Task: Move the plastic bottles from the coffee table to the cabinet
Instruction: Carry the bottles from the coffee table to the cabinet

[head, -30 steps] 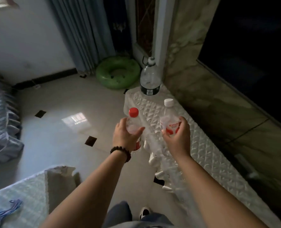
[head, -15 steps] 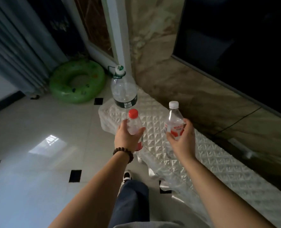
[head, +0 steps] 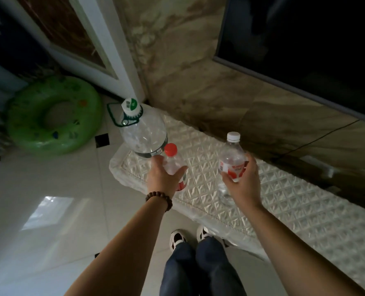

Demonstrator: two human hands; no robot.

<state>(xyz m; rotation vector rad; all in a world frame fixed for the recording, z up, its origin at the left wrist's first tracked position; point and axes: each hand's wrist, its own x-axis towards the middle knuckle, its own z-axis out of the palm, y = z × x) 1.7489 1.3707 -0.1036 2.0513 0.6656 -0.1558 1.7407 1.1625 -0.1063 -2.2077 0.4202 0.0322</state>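
Pale glossy floor tiles (head: 49, 210) run up to a low cabinet (head: 294, 199) set along the marbled wall, its top covered in a quilted, diamond-patterned plastic sheet. The person stands at its front edge, both arms out over the left end.

Each hand is closed around a small bottle. The left hand (head: 163, 178) wraps the red-capped bottle (head: 173, 163) near the front-left corner; the right hand (head: 244, 178) grips the white-capped bottle (head: 232, 159) further along, toward the middle of the top. Both bottles are upright. I cannot tell whether their bases are resting on the cover or are just above it.

What worries me is the large clear jug (head: 144, 133) with the green handle, standing at the far left end. The red-capped bottle sits just in front of it, and the left knuckles are close to its side. It looks nearly empty, so a nudge could tip it off that end toward the floor. The bumpy cover is another risk: a light, narrow bottle let go on a ridge may wobble and fall, and the left one is close enough to the front edge to roll off.

A green swim ring (head: 53, 116) lies on the floor beyond the left end, well clear. A dark screen (head: 305, 39) hangs on the wall above, out of the way.
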